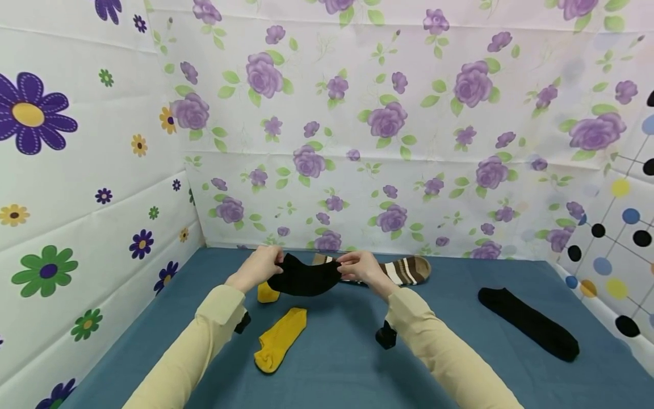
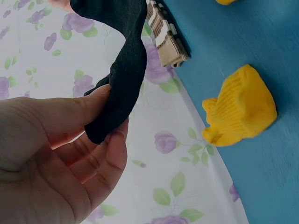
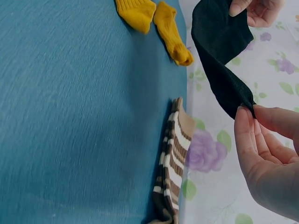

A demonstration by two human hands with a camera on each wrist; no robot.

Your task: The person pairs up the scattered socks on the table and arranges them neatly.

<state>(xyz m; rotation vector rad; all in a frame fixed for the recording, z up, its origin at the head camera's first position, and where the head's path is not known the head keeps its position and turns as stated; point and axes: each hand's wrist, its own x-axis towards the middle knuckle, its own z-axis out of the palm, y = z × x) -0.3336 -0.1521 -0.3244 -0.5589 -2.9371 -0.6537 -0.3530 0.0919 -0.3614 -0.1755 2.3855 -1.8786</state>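
Note:
A black sock (image 1: 308, 279) hangs between my two hands above the blue table, sagging in the middle. My left hand (image 1: 264, 263) pinches one end between thumb and fingers, and my right hand (image 1: 360, 267) pinches the other. In the left wrist view the sock (image 2: 122, 70) twists as it runs up from my left thumb (image 2: 96, 100). The right wrist view shows its narrow end (image 3: 243, 102) caught at my right fingertips. Behind the right hand lies a brown and white striped sock (image 1: 406, 270), partly covered by that hand.
A yellow sock (image 1: 281, 339) lies in front of the hands, and another yellow sock (image 1: 268, 293) sits partly behind the left hand. A second black sock (image 1: 528, 322) lies at the right on the blue table (image 1: 327, 375). Flowered cloth walls (image 1: 327, 136) stand around the table.

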